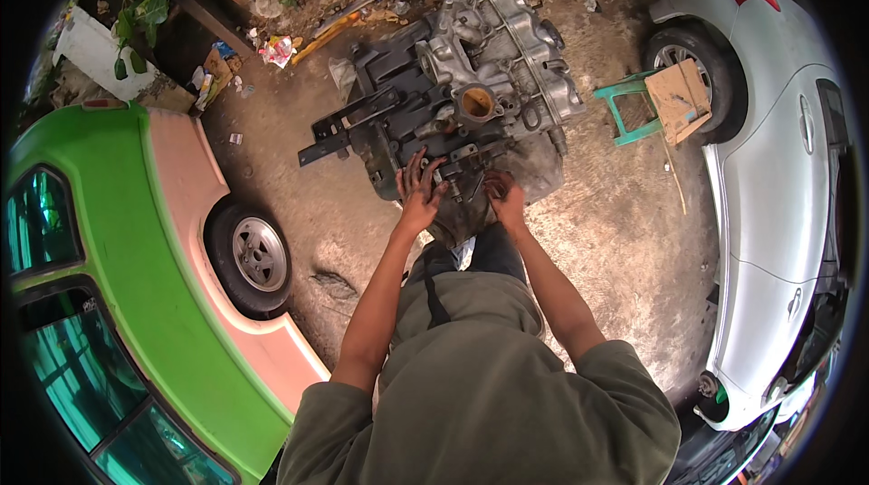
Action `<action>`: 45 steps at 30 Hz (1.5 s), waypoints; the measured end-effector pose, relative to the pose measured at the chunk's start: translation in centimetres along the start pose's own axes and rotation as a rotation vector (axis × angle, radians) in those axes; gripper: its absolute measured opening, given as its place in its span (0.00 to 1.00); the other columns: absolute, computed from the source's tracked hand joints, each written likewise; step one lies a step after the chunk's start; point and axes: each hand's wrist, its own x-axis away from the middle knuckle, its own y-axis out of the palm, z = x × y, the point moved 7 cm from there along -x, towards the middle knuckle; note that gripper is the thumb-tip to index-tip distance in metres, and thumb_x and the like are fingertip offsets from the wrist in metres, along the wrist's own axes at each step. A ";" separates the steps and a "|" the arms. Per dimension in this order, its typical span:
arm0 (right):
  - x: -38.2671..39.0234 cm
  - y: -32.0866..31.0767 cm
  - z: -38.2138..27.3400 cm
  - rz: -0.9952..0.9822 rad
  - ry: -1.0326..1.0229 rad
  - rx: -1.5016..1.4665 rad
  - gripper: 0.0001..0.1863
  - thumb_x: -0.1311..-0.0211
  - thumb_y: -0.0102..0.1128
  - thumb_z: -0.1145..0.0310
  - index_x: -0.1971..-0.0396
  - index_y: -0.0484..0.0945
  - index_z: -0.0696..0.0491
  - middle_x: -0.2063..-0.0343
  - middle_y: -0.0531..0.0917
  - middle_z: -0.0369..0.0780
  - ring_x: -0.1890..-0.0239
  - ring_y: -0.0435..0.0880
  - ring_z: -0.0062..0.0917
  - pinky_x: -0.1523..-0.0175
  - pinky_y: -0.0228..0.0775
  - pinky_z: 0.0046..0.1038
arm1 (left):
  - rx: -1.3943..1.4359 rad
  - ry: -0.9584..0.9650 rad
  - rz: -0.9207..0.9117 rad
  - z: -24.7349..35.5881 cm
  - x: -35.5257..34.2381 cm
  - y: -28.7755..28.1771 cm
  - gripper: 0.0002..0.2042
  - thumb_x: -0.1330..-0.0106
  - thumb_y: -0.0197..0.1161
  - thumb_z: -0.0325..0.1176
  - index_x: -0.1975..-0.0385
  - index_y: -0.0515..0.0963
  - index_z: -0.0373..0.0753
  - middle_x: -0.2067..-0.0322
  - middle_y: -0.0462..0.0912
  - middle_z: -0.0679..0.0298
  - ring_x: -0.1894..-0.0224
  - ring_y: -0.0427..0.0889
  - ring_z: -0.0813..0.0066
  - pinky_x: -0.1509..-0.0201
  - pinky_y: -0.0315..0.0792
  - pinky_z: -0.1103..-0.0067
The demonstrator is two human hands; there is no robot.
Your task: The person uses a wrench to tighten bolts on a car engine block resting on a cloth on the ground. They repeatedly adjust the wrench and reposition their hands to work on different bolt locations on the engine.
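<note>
Engine point(444, 91) sits mid-floor, toward the far edge of the floor point(625, 250), right in front of the person; what bears it underneath is hidden. Both hands are at its near side. Left hand point(422, 190) lies on the dark near part, fingers spread and slightly bent, touching the metal. Right hand point(504, 197) is just beside it, fingers curled in toward the thumb at the near side; too small to tell whether it pinches anything. Small gap between the two hands, with dark fittings in it. Ahead of them, on top of the engine, a round port point(477, 104) with an orange-brown inside. Silver cover point(546, 55) runs along the engine's right side; black bracket point(339, 128) sticks out on the left. Person wears an olive shirt point(516, 376), a dark strap point(435, 299) hanging down the front. Along the floor's left edge: green car point(127, 186) with pink lower panels, wheel point(259, 254) facing the engine. Along the right edge: silver car point(769, 195). Near that edge, toward the far right corner, a green stool point(625, 90) with a cardboard piece point(677, 100) tilted against it, and a thin stick point(676, 179) on the floor below. Far edge: scattered litter point(278, 51), a yellow bar point(328, 37); leafy plant point(149, 13) at the far left corner.
</note>
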 end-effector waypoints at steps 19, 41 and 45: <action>-2.4 2.1 8.6 -0.009 0.096 0.459 0.18 0.59 0.63 0.73 0.63 0.81 0.56 0.69 0.84 0.51 0.61 0.83 0.47 0.56 0.75 0.38 | 0.019 0.014 0.094 1.1 0.5 -0.8 0.23 0.30 0.47 0.49 0.38 0.67 0.48 0.30 0.53 0.58 0.27 0.48 0.55 0.28 0.36 0.54; -3.0 2.6 10.2 0.000 0.258 0.709 0.18 0.61 0.73 0.63 0.72 0.81 0.59 0.71 0.83 0.53 0.62 0.84 0.47 0.57 0.77 0.41 | -0.066 -0.011 0.390 2.9 1.3 -0.9 0.20 0.54 0.58 0.33 0.57 0.75 0.44 0.41 0.68 0.55 0.37 0.63 0.51 0.36 0.51 0.58; -1.7 1.0 10.2 0.016 0.245 0.149 0.18 0.51 0.70 0.64 0.64 0.76 0.56 0.71 0.82 0.45 0.67 0.84 0.38 0.63 0.77 0.37 | -0.045 -0.014 0.391 3.4 1.2 -1.4 0.20 0.55 0.58 0.32 0.58 0.75 0.45 0.43 0.69 0.55 0.37 0.63 0.50 0.37 0.52 0.58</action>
